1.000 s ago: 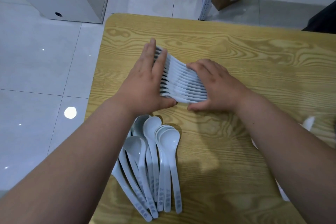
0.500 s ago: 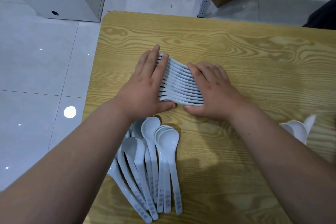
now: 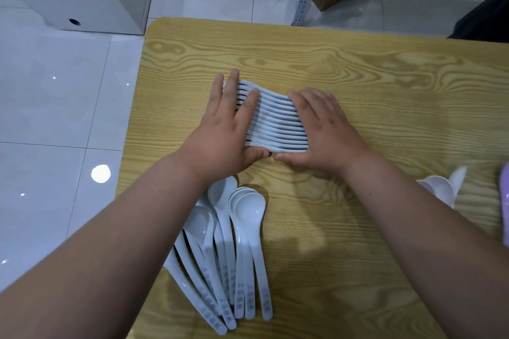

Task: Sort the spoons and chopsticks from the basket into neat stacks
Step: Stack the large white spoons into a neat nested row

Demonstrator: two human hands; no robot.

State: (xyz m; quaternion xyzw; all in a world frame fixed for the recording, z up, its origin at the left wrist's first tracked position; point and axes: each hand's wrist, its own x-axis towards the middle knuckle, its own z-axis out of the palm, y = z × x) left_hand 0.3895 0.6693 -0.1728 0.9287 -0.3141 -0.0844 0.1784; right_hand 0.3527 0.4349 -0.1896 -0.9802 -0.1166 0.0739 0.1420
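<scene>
A person's left hand [image 3: 228, 132] and right hand [image 3: 322, 129] press flat against the two ends of a row of nested white spoons [image 3: 275, 121] lying on its side on a wooden table [image 3: 385, 85], squeezing it between the palms with fingers extended rather than curled around it. Compared with a second ago, the hands have closed in and the row looks tighter and straighter, its far end less fanned out, which suggests this stack is close to finished. Both thumbs now nearly meet along the near edge of the row, boxing it in on that side. A looser fan of spoons [image 3: 228, 250] lies just below the left wrist, bowls pointing away and handles reaching toward the near table edge; these appear only roughly gathered and likely need the same squaring. More spoons [image 3: 440, 187] have come into sight beside the right forearm, next to a sliver of something purple [image 3: 505, 206] at the frame's right edge that may be the basket, though too little shows to tell. No chopsticks are visible, so that part of the sorting cannot be judged. The squeezed row sits well in from the far edge, with bare wood stretching behind it and off to the right, leaving ample room to slide it aside. The left side is tighter: the left hand works near the table's rounded corner, and the fanned spoons run close to the left edge above a tiled floor [image 3: 55, 118].
</scene>
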